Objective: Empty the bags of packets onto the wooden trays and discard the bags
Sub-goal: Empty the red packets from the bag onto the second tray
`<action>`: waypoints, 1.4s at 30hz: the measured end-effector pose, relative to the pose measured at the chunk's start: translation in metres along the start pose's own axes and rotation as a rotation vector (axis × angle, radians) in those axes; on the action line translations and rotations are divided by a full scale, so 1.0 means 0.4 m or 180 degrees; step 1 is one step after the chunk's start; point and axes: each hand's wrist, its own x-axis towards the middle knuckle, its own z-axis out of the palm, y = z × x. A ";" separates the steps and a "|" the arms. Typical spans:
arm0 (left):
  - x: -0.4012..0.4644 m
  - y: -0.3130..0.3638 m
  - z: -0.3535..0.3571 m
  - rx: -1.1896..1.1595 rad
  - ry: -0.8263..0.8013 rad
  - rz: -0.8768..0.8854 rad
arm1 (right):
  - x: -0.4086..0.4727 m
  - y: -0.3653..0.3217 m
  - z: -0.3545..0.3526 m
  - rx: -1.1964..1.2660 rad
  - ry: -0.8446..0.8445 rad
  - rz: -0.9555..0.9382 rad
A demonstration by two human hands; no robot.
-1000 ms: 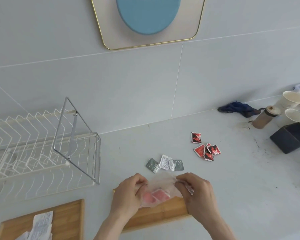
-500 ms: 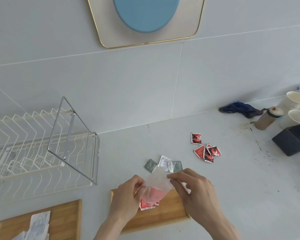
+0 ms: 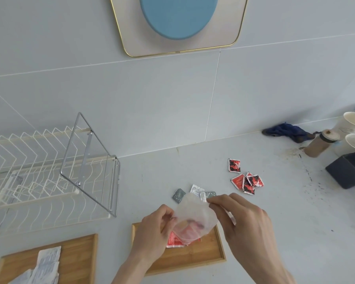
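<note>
Since a second ago: bag tipped further over, red packets slid from inside it down onto tray; bag now nearly empty.

Far left of the fingers: second wooden tray (image 3: 78, 255) holding white packets (image 3: 47, 263), likely already filled.

Left hand (image 3: 152, 232) pinching bag's left edge, fingers (image 3: 168, 212) closed on the film. Holding mouth side low, probably so contents drop.

Between both hands: clear plastic bag (image 3: 195, 214), upended over wooden tray (image 3: 211, 257). Red packets (image 3: 175, 240) lying on tray just below left fingertips, partly still under bag mouth; a reddish shape or two possibly still inside, hard to tell through film.

Right hand (image 3: 246, 226) gripping bag's upper right corner, thumb and forefinger clamped together on it, lifting closed end to shake out the rest.

Just beyond the fingertips: grey and white packets (image 3: 195, 192) loose on counter. Further right, loose red-and-black packets (image 3: 246, 179), well apart from hands.

Bag not yet discarded.
</note>
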 end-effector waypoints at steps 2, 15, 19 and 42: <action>-0.002 0.005 -0.005 -0.0122 0.0070 0.0038 | 0.004 -0.003 0.001 0.0019 0.0059 0.0042; -0.017 -0.019 -0.019 -0.1400 -0.0387 -0.0472 | 0.028 0.009 0.012 0.1418 0.0149 0.1033; -0.024 -0.028 -0.041 -0.2401 -0.0498 -0.0998 | 0.038 0.015 0.025 0.2347 -0.0173 0.1710; -0.243 -0.376 -0.359 -0.2526 0.0797 -0.2006 | -0.047 -0.275 0.455 0.2280 -0.2115 0.2472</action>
